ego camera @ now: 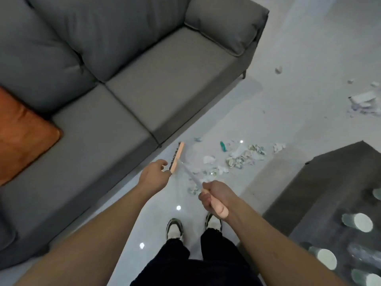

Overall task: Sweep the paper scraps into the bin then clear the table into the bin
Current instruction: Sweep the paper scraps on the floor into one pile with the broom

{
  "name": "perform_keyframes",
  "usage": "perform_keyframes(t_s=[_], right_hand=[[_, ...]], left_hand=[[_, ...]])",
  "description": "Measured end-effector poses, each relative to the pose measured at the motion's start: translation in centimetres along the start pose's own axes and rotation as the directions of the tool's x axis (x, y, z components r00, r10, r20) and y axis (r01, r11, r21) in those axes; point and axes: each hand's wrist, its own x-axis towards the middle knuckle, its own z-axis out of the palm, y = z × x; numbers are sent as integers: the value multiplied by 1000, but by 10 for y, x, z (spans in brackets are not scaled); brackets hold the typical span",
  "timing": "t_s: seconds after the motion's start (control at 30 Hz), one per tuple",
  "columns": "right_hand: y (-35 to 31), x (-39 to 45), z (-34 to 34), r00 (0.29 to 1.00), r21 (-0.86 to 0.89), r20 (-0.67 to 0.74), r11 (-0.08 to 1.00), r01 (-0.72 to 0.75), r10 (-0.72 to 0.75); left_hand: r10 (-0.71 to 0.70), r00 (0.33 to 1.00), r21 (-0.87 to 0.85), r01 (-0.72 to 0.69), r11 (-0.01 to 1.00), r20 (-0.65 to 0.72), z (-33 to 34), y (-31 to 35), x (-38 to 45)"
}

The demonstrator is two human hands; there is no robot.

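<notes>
- A person stood on a pale, glossy floor point(288, 112) and looked down at both bare forearms, dark trousers and two pale shoes point(174, 229).
- The right hand point(214, 200) was clamped in a fist round the handle of a broom point(191, 174), thumb lying along the shaft.
- The broom's thin pale shaft ran up and to the left from that fist to a peach-coloured head point(176, 157) with dark bristles, close to the front edge of a grey sofa point(132, 85).
- The left hand point(153, 174) reached forward beside the lower end of the broom head, fingers loosely curled; whether it touched the head could not be told.
- Paper scraps point(239, 158), white and greenish, lay in a loose heap on the floor just right of the broom head, between the sofa and a dark table point(321, 182).
- A small teal object point(223, 146) lay at the far edge of that heap.
- A second patch of white scraps point(362, 102) lay well apart, at the right edge.
- On the table at lower right stood several pale green cups point(357, 222).
- An orange cushion point(22, 133) rested on the sofa at far left.
</notes>
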Motion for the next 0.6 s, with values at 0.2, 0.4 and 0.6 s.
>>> perform_keyframes(t_s=[0.2, 0.4, 0.6], right_hand=[[61, 39, 48, 986, -156, 86, 979, -129, 143], [107, 53, 31, 983, -234, -81, 956, -178, 163], [104, 9, -22, 967, -310, -253, 945, -106, 26]], left_hand=[[-167, 982, -27, 165, 986, -94, -23, -96, -50], [-243, 966, -23, 242, 970, -84, -16, -169, -74], [-146, 988, -55, 150, 987, 58, 19, -138, -59]])
